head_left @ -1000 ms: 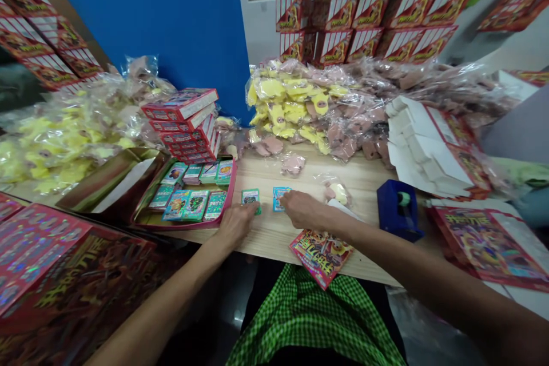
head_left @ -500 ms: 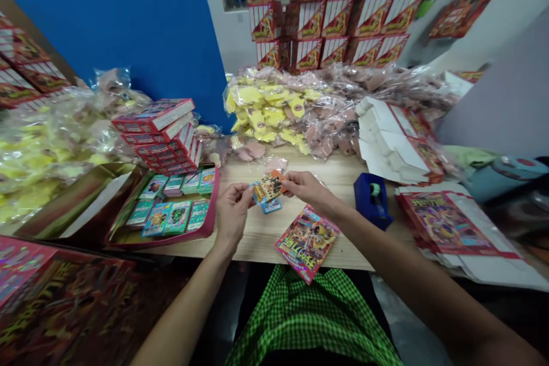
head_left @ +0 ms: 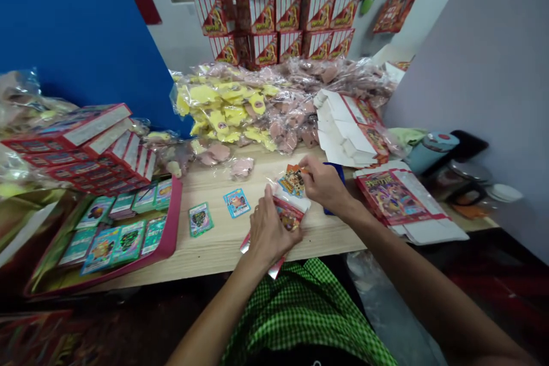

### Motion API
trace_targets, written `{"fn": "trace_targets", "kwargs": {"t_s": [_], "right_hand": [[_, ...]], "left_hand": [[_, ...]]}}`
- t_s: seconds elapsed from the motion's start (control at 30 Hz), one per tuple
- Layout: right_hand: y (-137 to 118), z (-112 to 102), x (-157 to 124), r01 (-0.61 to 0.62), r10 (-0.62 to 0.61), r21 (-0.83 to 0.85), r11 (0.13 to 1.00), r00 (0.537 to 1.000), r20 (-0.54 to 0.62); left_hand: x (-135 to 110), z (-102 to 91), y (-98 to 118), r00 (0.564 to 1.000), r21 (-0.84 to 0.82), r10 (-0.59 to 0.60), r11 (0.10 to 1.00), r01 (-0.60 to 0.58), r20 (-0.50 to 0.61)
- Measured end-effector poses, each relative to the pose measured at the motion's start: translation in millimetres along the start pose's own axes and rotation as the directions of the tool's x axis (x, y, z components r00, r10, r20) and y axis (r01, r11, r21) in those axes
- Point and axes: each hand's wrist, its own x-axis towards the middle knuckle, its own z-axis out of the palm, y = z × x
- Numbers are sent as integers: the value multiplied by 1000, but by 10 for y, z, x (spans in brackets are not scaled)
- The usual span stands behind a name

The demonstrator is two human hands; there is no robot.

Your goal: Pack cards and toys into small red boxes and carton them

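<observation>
From here I'm seeing the left hand (head_left: 269,230) clasping the red box (head_left: 289,215) between thumb and fingers; just beyond the box's far end, the right hand (head_left: 326,183) is pinching the orange-and-blue cards (head_left: 291,181) by their near edge.

The head-worn camera looks forward and down over the table (head_left: 218,240).

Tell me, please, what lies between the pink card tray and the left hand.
In the head view, green cards lie nearer the tray, then blue cards nearer the left hand.
</observation>
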Motion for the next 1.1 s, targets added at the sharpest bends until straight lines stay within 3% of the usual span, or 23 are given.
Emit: {"fn": "trace_targets", "kwargs": {"t_s": [0.07,0.17,0.23,0.37,0.5,0.63,0.73,0.83,0.97,1.03,1.1], "right_hand": [[-59,-9,-69,33,-33,18,999,999,-3],[-194,-53,-121,214,-212,84,973,977,-34],[-274,-114,-112,314,-302,104,944,946,-114],[-396,-252,-58,314,-282,108,943,928,-242],[-549,-271,-106,476,-473,5,880,876,-96],[-590,-208,-246,530,-523,-132,837,848,85],[-467,-111,-362,478,-479,-56,877,877,-16],[-336,71,-462,460,-447,108,882,886,-120],[-293,297,-476,499,-469,229,835,865,-176],[-295,337,-434,494,-460,241,836,869,-184],[-290,336,-393,475,-449,261,841,880,-155]], "left_hand": [[-6,-50,-47,992,-31,38,999,-42,-119],[-29,-101,-108,964,-66,63,994,-82,-258],[-40,-111,-122,937,-69,74,992,-104,-342],[-35,-124,-98,850,1,191,976,-218,-490],[-9,-109,-83,788,17,213,968,-249,-578],[15,-44,-106,810,-128,27,984,-125,-585],[4,-10,-141,798,-218,-82,974,-64,-597],[-33,-44,-180,809,-265,-62,957,-119,-585],[-49,-252,-221,802,-305,-4,926,-222,-598],[-33,-384,-233,821,-402,-62,891,-211,-568],[-23,-487,-244,858,-570,-146,799,-191,-493]]}}
